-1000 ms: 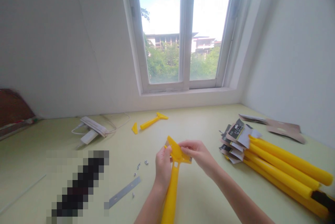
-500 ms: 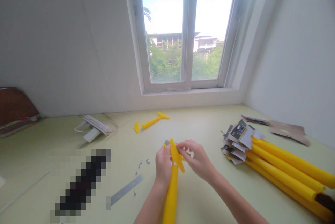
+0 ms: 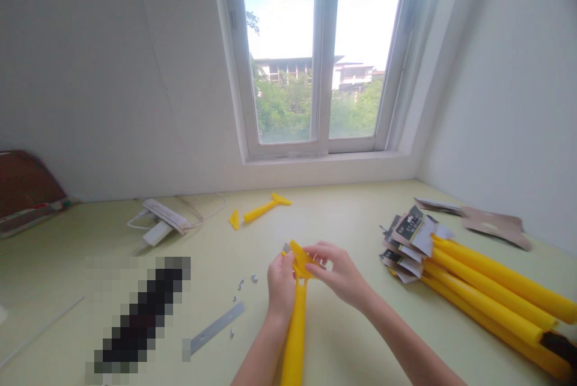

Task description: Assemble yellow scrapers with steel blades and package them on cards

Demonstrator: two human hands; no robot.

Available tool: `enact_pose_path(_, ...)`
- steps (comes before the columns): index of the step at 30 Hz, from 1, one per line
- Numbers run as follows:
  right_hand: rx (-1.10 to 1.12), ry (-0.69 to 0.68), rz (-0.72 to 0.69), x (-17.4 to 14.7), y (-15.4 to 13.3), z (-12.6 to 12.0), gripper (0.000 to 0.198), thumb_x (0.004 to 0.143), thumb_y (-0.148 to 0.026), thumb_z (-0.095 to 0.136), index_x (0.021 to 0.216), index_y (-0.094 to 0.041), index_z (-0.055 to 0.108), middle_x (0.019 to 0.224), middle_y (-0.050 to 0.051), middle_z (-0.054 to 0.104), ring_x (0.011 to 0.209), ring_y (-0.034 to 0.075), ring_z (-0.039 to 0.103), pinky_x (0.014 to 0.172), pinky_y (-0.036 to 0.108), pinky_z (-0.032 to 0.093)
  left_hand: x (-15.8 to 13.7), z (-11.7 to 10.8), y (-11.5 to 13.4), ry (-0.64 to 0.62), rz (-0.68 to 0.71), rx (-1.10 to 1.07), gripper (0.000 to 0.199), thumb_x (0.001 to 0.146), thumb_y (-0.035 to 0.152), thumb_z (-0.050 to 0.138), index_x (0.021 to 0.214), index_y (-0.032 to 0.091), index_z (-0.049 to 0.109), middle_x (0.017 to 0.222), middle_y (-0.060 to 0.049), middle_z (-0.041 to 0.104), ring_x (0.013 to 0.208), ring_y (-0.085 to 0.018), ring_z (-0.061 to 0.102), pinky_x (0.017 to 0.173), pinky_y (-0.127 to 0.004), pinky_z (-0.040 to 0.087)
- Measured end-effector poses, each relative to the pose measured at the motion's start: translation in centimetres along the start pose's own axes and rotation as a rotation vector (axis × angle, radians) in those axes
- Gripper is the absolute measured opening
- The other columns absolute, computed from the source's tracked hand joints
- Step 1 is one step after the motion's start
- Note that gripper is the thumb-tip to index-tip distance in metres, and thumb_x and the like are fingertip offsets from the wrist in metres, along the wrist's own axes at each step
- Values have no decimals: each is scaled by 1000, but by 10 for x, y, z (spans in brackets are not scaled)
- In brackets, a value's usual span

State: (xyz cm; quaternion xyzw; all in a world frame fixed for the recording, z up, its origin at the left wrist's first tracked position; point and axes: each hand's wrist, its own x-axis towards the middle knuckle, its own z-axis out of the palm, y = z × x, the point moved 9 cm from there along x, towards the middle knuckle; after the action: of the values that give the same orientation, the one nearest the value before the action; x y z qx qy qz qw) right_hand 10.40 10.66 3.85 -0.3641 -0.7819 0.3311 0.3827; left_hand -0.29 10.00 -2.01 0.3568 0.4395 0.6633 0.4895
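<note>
- I sit in a white room under a tall window [image 3: 315, 55], with a pale green counter [image 3: 351, 217] running to the wall.
- My left hand [image 3: 280, 285] is wrapped around the top of a yellow scraper handle [image 3: 295, 338], just under its wide head, so the long handle hangs down toward me and stays steady.
- My right hand [image 3: 340, 272] pinches the scraper head [image 3: 301, 258] from the right side, fingertips on its edge; both hands are closed on the one tool, close together, above the counter in front of me.
- A grey bit shows behind the head, but I cannot tell what it is.
- A metal blade strip [image 3: 216, 327] lies flat to my left, with a few small screws [image 3: 246, 284] scattered just beyond it, near the tool.
- Farther back rest another scraper [image 3: 265, 207] and a loose yellow piece [image 3: 234, 219] beside it.
- On my right a stack of yellow handles [image 3: 491, 296] lies side by side, card labels [image 3: 410, 232] at the heads.
- A white cable bundle [image 3: 164, 220] sits near the wall at left.
</note>
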Motion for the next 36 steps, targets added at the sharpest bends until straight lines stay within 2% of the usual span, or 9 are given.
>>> enact_pose_path(6, 13, -35, -39, 2, 3, -2, 29, 76, -18, 49, 101, -23, 62, 78, 4, 59, 70, 14, 52, 64, 25, 41, 1, 0, -3, -7, -18, -16, 16, 72, 28, 48, 71, 13, 55, 61, -2, 60, 57, -15, 54, 52, -23, 39)
enact_pose_path(11, 2, -43, -39, 2, 6, 2, 28, 74, -17, 51, 99, -23, 63, 70, 2, 59, 63, 12, 49, 60, 24, 40, 2, -1, -4, 7, -14, 6, 16, 71, 27, 47, 66, 14, 55, 56, 0, 57, 53, -13, 52, 51, -23, 38)
enact_pose_path(16, -16, -7, -54, 2, 6, 3, 28, 75, -14, 49, 96, -22, 64, 76, 3, 55, 69, 13, 49, 60, 23, 39, 6, -5, -11, -1, -26, -21, 16, 70, 24, 47, 57, 16, 52, 53, 3, 52, 52, -11, 49, 50, -21, 37)
enact_pose_path(25, -10, -33, -69, 1, 7, 6, 22, 76, -15, 47, 87, -20, 65, 76, 3, 53, 70, 13, 49, 61, 23, 39, 6, 2, -15, -71, -31, -102, 16, 70, 25, 45, 72, 14, 58, 64, -1, 60, 62, -14, 54, 59, -25, 40)
enact_pose_path(30, -38, -30, -64, 1, 7, 6, 25, 75, -13, 47, 90, -22, 64, 76, 3, 55, 69, 13, 49, 61, 24, 38, 6, 2, -16, -62, -44, -98, 18, 69, 28, 47, 71, 14, 59, 66, -3, 62, 65, -16, 56, 60, -25, 41)
enact_pose_path(36, -53, -23, -63, 0, 4, 6, 29, 74, -11, 47, 94, -23, 64, 75, 2, 57, 67, 13, 50, 61, 24, 38, 5, 7, -18, -111, -55, -208, 20, 73, 28, 48, 78, 13, 60, 76, -6, 64, 74, -17, 57, 66, -26, 42)
